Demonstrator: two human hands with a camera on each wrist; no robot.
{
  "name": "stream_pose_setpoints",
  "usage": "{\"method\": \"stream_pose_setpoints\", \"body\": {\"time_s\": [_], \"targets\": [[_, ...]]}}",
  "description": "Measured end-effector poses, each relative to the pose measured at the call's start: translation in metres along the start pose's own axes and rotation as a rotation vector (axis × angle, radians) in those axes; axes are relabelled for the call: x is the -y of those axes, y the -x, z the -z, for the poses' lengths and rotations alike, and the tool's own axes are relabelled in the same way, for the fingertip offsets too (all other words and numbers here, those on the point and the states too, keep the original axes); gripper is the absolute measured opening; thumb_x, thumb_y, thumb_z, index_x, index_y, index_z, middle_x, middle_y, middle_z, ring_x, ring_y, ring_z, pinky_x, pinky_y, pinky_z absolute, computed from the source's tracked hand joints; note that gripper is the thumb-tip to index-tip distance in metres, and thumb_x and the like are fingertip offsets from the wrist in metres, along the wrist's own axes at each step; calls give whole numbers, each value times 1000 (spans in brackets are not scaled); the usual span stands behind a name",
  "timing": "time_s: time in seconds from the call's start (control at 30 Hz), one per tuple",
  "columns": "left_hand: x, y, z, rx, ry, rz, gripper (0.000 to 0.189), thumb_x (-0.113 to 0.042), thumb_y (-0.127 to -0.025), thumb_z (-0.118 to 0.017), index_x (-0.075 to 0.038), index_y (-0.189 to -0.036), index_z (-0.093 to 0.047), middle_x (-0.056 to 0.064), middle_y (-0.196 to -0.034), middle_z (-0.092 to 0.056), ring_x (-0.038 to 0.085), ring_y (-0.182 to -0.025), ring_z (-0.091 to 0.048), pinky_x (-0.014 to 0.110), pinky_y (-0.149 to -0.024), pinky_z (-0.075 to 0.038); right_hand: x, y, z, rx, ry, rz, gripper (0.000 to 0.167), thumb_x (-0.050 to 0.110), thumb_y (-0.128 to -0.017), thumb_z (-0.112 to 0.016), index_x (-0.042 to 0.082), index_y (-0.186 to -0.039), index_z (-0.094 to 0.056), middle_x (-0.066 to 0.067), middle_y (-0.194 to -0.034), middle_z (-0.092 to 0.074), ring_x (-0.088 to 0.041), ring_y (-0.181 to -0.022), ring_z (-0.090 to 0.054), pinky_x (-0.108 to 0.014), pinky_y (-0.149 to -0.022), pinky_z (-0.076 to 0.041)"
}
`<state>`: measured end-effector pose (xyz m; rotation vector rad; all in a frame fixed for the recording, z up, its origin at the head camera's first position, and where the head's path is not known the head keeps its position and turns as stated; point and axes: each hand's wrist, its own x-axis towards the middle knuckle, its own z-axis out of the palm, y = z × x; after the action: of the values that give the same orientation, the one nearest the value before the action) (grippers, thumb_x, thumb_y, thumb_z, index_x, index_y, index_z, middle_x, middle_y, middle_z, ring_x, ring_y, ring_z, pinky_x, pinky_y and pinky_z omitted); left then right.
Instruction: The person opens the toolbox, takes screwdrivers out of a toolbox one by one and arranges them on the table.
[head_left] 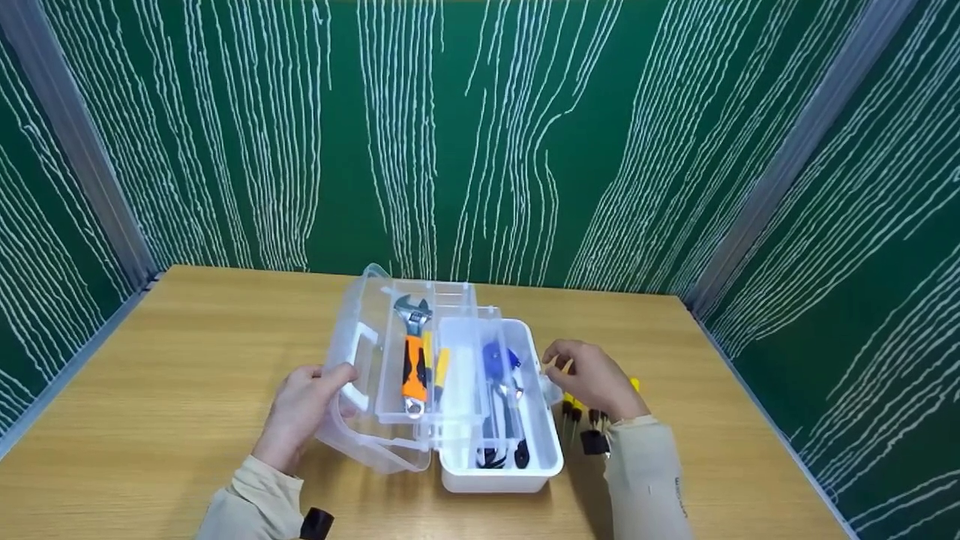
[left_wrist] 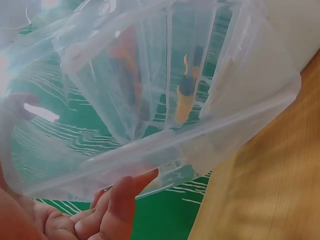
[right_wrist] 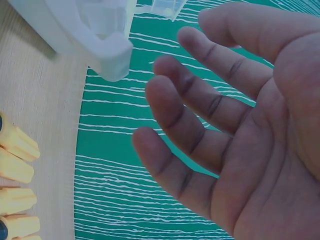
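Observation:
A white toolbox [head_left: 553, 431] stands on the table with its clear lid [head_left: 386, 452] swung over to the left. My left hand [head_left: 300, 405] grips the lid's left edge, thumb on top and fingers beneath. Clear trays [head_left: 454, 294] are spread between lid and box. One holds an orange-handled adjustable wrench [head_left: 414, 360] and yellow-handled tools [head_left: 442, 367]. Beside the box's right wall, my right hand [head_left: 596, 375] holds nothing, its fingers loosely bent. In the right wrist view they are apart from the white latch [right_wrist: 114, 57].
Several screwdrivers with yellow handles [right_wrist: 17, 200] lie on the table [head_left: 225, 330] right of the box, partly under the right hand. A blue tool [head_left: 493, 360] and other tools lie inside the box. Green panels [head_left: 495, 150] with white wavy lines surround the table.

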<state>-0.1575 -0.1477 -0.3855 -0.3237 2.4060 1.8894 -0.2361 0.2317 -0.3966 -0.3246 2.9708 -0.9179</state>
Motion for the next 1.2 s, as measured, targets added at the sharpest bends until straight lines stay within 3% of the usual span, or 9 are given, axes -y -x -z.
{"method": "stream_pose_setpoints", "body": {"time_s": [0.43,0.7,0.97,1.2], "targets": [[-11,13,6,17,-46,57,66,-47,-85,-62,-1,-128,-46,16,-122,-54,28,-103,-54,31,-78,-51,1,0,0,3,-6,6,9,18,-90,-64,19,-98,-67,-1,-89,-63,-19,-72,-56,-29,-58,-50],[-12,12,1,6,62,3,51,-35,-88,-60,4,-120,-50,16,-108,-58,25,-86,-60,30,-71,-50,-1,0,0,5,1,-6,10,19,-90,-65,18,-100,-67,0,-91,-63,-19,-74,-55,-28,-62,-50],[-9,11,0,4,98,-18,45,-30,-87,-60,5,-114,-53,14,-99,-61,24,-73,-64,32,-67,-50,0,0,-2,-1,5,9,8,18,-90,-65,20,-97,-67,1,-89,-64,-18,-72,-56,-27,-60,-49],[-9,10,1,8,102,-27,46,-30,-87,-60,5,-116,-53,15,-103,-61,24,-79,-63,33,-67,-52,0,-1,-3,-2,12,-16,9,20,-89,-66,22,-97,-68,1,-90,-64,-19,-73,-56,-27,-61,-50]]}}
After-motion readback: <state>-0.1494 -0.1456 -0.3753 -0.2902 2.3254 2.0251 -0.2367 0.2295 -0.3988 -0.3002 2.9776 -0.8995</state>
